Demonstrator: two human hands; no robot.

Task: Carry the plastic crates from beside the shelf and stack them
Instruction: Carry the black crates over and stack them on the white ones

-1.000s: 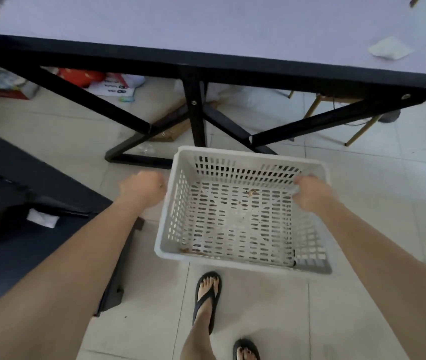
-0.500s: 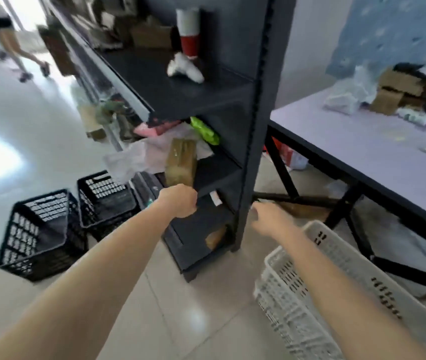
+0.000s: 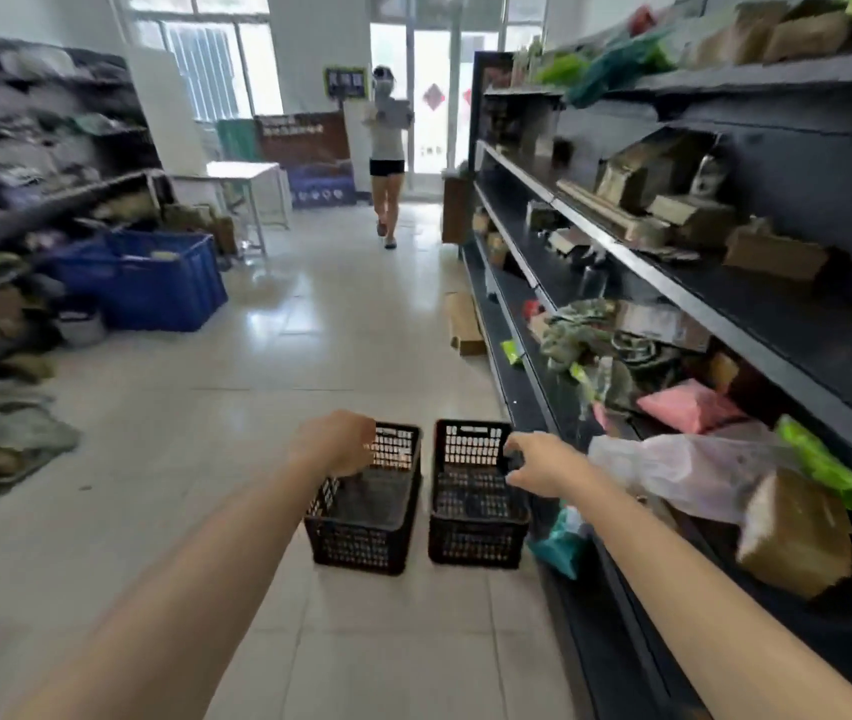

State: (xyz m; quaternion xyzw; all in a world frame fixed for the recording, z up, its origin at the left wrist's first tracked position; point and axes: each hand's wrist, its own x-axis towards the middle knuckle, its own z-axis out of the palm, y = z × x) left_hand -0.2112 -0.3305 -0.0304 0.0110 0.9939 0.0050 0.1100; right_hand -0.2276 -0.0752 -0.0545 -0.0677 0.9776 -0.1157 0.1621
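Note:
Two black plastic crates stand side by side on the tiled floor next to the dark shelf point(image 3: 673, 283). The left crate point(image 3: 361, 532) and the right crate point(image 3: 475, 522) are both upright and look empty. My left hand point(image 3: 338, 441) is held out in front of the left crate's far rim, fingers curled, holding nothing. My right hand point(image 3: 540, 462) reaches over the right crate's right rim with fingers loosely apart; I cannot tell if it touches the rim. The white crate is out of view.
The shelf on the right carries boxes, bags and a pink parcel point(image 3: 689, 405). A blue bin point(image 3: 153, 280) and cluttered racks line the left. A person point(image 3: 387, 148) walks away down the aisle. A cardboard box point(image 3: 462, 324) lies by the shelf's foot.
I let go of the white crate near the table and turned left toward the aisle. Both empty hands now reach at the two black crates.

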